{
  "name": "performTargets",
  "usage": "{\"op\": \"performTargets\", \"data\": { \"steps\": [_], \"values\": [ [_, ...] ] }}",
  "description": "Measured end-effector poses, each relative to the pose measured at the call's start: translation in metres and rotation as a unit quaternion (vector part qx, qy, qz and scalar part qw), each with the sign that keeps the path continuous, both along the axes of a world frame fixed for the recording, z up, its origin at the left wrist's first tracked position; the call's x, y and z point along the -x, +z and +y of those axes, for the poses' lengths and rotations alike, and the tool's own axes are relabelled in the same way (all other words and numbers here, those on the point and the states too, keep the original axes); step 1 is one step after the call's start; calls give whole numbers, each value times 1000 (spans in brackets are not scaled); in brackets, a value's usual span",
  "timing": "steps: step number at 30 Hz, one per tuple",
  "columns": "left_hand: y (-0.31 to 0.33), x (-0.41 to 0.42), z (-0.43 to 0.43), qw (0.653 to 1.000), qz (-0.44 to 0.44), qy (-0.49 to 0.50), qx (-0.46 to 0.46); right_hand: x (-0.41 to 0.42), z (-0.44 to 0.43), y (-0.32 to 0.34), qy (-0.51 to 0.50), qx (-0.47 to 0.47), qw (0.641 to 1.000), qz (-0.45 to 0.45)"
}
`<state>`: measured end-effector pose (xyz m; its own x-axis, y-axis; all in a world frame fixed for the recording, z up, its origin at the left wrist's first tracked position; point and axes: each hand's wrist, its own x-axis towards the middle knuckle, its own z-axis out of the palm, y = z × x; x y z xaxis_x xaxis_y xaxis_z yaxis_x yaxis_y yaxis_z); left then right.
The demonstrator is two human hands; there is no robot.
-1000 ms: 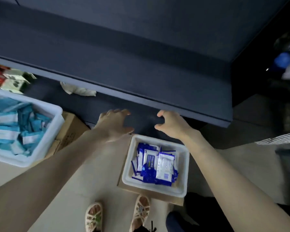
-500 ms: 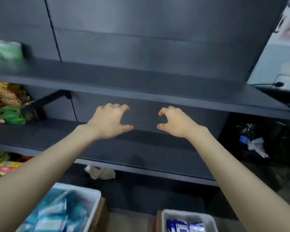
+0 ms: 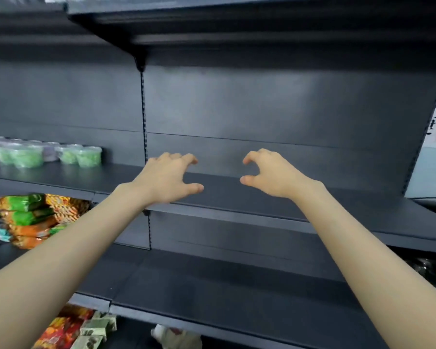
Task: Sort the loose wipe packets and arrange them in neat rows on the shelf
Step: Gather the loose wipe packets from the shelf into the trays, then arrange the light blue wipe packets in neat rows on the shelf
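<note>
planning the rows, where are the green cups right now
In the head view the green cups stand at far left on the shelf, left of the slotted upright and the left hand, above the stacked snack bags.

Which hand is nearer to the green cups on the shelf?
Left. The left hand hovers to the right of the green cups; the right hand is farther right, beyond it.

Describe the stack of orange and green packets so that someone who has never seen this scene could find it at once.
Take the dark shelving and look left of its slotted upright rail. One board below the row of clear tubs lies a stack of flat packets. They alone are orange and green; the packets lower down are red and pale.
</note>
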<state>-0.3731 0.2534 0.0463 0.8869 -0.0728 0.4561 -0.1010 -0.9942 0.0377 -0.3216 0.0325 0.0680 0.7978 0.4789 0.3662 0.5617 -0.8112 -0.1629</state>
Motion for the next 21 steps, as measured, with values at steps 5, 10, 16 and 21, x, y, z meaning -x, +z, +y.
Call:
{"op": "performTargets", "data": {
  "steps": [5, 10, 16, 21],
  "values": [
    [-7, -5, 54, 999, -4, 33, 3, -16, 61, -8, 33, -1, 999, 24],
    [-24, -19, 120, 999, 0, 35, 9, -28, 125, -30, 36, -13, 998, 51],
    [-72, -37, 206, 999, 29, -12, 5, -33, 215, -88, 9, -32, 995, 97],
    [-138, -36, 268, 994, 84, -69, 7, -25, 283, -154, -18, -39, 986, 160]
  ]
}}
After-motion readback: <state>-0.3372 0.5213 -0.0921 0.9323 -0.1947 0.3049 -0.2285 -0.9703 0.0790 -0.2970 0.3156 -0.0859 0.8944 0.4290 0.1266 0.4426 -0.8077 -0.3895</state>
